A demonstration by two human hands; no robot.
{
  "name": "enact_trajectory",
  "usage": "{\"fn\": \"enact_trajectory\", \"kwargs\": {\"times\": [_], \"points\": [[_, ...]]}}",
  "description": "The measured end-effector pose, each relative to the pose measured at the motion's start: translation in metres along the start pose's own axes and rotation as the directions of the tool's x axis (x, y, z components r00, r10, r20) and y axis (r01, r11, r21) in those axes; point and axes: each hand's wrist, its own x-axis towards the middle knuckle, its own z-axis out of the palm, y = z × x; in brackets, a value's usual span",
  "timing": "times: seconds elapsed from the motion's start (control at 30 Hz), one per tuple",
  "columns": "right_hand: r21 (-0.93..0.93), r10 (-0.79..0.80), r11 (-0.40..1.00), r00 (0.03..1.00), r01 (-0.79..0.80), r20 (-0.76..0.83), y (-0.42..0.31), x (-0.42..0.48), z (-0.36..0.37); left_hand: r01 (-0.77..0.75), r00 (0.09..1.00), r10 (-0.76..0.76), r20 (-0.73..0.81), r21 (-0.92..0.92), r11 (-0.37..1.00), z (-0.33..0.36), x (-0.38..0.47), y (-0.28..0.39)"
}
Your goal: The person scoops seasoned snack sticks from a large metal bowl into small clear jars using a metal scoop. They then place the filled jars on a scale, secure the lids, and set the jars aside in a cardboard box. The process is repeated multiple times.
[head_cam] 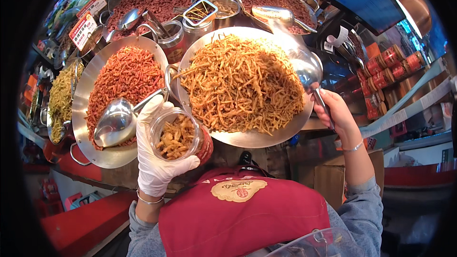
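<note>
My left hand (157, 153), in a white glove, grips a clear plastic jar (204, 146) with a red label, tilted so its open mouth shows golden fried pieces (175, 137) inside. My bare right hand (334, 109) holds the handle of a metal scoop (303, 64), whose blurred head is at the right rim of a wide metal pan (246, 142). That pan bears a large heap of golden fried strips (239, 85). Left of it, a second metal pan (84, 96) holds reddish pieces (125, 67), with another metal scoop (116, 123) resting on them near my left hand.
Behind stand two pans of dark red pieces (153, 0), jars (173, 43) holding tongs, and a tin of picks (200, 12). A monitor (366, 1) is at the upper right, above stacked red-labelled jars (382, 78). A cardboard box (328, 182) stands below the counter.
</note>
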Motion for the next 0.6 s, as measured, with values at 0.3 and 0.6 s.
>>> {"fn": "enact_trajectory", "kwargs": {"times": [0.3, 0.6], "points": [[0.458, 0.140, 0.885, 0.986, -0.085, -0.089, 0.066, -0.048, 0.104, -0.003, 0.997, -0.001, 0.082, 0.041, 0.999, -0.025, -0.006, -0.013], [-0.080, -0.234, 0.970, 0.972, 0.231, -0.027, 0.026, -0.045, 0.066, -0.085, 0.988, 0.083, 0.126, 0.005, 0.996, -0.036, -0.008, -0.019]]}}
